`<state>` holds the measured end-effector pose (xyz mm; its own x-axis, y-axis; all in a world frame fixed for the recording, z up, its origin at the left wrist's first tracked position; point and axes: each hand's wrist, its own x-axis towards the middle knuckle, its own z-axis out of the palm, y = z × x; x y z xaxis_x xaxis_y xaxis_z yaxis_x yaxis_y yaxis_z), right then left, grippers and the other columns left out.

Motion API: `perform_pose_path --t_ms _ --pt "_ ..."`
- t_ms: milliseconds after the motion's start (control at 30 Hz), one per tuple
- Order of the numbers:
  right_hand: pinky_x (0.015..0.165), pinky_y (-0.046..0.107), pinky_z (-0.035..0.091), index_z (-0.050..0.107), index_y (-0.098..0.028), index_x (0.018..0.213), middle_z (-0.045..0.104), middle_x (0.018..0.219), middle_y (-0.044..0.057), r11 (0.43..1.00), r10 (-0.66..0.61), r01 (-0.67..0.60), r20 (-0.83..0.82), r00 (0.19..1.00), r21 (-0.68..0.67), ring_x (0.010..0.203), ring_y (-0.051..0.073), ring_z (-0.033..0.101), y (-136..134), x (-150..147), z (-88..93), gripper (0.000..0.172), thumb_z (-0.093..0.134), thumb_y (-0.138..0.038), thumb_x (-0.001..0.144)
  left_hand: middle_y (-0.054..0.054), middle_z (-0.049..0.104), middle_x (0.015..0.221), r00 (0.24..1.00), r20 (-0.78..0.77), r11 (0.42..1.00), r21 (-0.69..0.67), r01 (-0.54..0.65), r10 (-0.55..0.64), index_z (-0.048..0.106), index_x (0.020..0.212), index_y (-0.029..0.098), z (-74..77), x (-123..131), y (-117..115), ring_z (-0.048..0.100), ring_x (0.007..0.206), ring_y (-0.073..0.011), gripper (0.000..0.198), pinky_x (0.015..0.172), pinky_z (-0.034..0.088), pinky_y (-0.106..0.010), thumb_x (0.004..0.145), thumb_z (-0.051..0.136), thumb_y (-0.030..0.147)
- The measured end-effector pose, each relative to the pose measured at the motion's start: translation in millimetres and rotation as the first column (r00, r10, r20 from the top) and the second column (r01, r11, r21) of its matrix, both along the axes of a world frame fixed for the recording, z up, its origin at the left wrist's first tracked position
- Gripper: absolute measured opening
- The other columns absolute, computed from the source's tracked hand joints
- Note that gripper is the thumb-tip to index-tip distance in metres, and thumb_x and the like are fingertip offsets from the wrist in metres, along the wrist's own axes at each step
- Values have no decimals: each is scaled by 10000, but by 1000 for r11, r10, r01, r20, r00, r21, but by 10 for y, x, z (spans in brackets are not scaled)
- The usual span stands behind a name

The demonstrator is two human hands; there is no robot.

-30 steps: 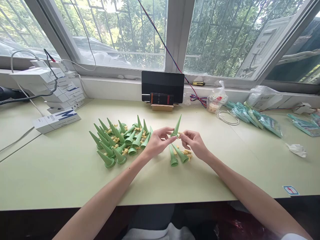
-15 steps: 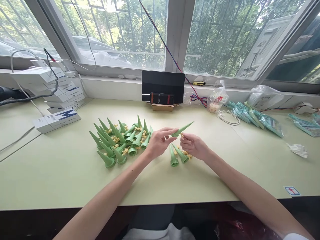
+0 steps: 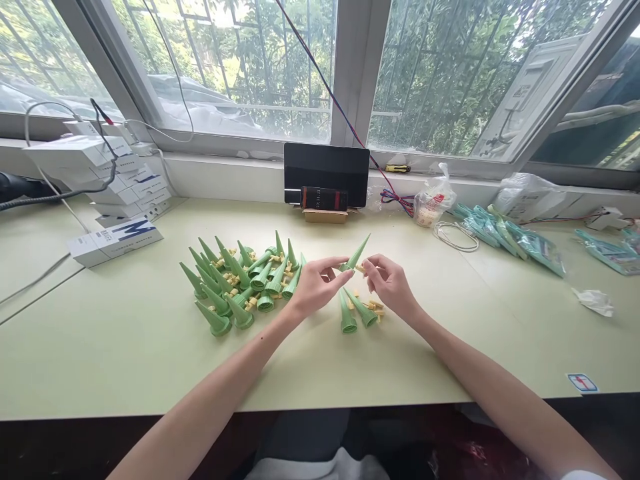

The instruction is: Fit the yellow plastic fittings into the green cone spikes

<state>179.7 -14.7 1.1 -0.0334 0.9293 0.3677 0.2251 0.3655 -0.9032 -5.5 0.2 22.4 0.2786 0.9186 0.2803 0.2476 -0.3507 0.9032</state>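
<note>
My left hand (image 3: 323, 285) grips a green plastic watering spike (image 3: 358, 252) near its wide base, the point tilted up and to the right. Close beside it, my right hand (image 3: 393, 283) pinches a small yellow valve (image 3: 359, 269) at the spike's base; whether it is seated in the spike I cannot tell. Under the hands lie two more green spikes (image 3: 349, 320) and a few loose yellow valves (image 3: 376, 307). To the left is a cluster of green spikes (image 3: 215, 300), several of them with yellow valves at their bases.
A dark screen (image 3: 325, 163) with a phone (image 3: 324, 199) in front stands by the window. White boxes (image 3: 117, 241) are stacked at the left. A tied plastic bag (image 3: 434, 200), a coiled white cable (image 3: 456, 237) and teal packets (image 3: 540, 248) lie at the right.
The held spike has turned to point more upward. My right hand has shifted slightly and its fingers have risen at the spike's base, with the yellow valve showing more.
</note>
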Motion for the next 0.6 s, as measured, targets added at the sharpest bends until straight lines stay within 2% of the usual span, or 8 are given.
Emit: perform_pose_path --t_ms 100,233,433,600 --pt "565 273 435 600 -201 847 594 771 33 990 -51 26 180 982 141 622 140 531 -10 21 3 280 527 -457 933 -73 705 803 1000 29 999 -45 -6 7 730 1090 134 15 -7 12 542 565 -116 464 512 448 -230 759 705 458" --pt "634 291 439 593 -205 818 609 782 45 970 -75 0 298 952 244 686 161 534 -2 34 -25 248 489 -380 960 -58 686 760 1000 29 997 -76 5 -3 739 1061 136 40 -16 10 518 556 -110 459 489 422 -222 752 703 474" --pt "632 295 414 579 -203 772 595 716 34 965 -95 2 341 935 264 635 158 510 -1 45 -47 281 468 -375 965 -40 668 731 998 23 995 -75 63 -62 744 1042 144 59 -31 4 447 521 -86 439 449 383 -201 756 697 474" --pt "584 286 393 573 -197 737 576 664 21 984 -42 -8 270 962 179 594 149 497 -29 24 -37 307 494 -404 951 -51 686 772 995 8 993 -52 104 -104 742 1046 150 36 -54 33 489 560 -97 424 467 404 -197 767 689 466"
